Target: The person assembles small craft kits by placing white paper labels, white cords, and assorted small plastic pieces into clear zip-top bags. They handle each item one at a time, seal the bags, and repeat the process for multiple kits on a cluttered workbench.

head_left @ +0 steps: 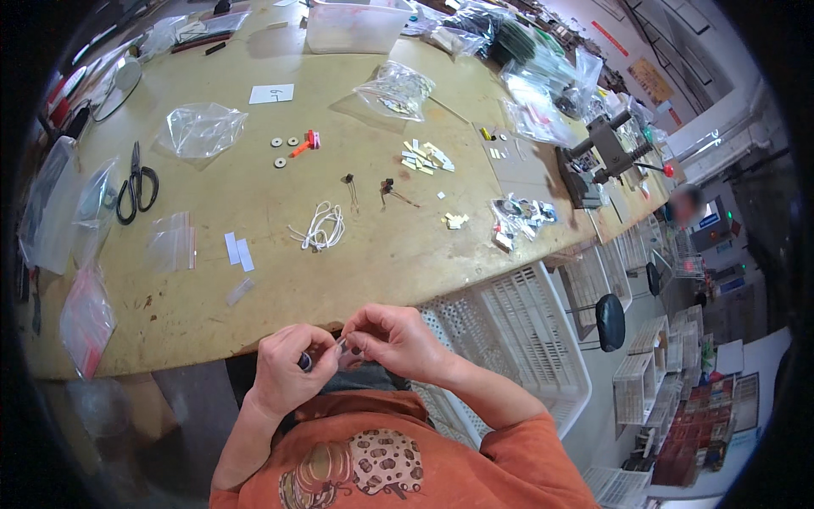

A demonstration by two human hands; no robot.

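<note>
Just off the table's near edge, my left hand and my right hand meet with fingertips pinched together. Between them is a small pale, partly see-through piece, too small to name. A dark rounded end pokes out of my left fist; the rest of it is hidden. On the table in front of my hands lie a small clear bag, two pale blue strips and a loose coil of white cord. Farther off are two dark small parts with thin wire legs.
Black-handled scissors and plastic bags lie at the left. Pale yellow small pieces are scattered centre-right, near a bag of small parts. A hand press stands at the right edge. White crates sit beside me.
</note>
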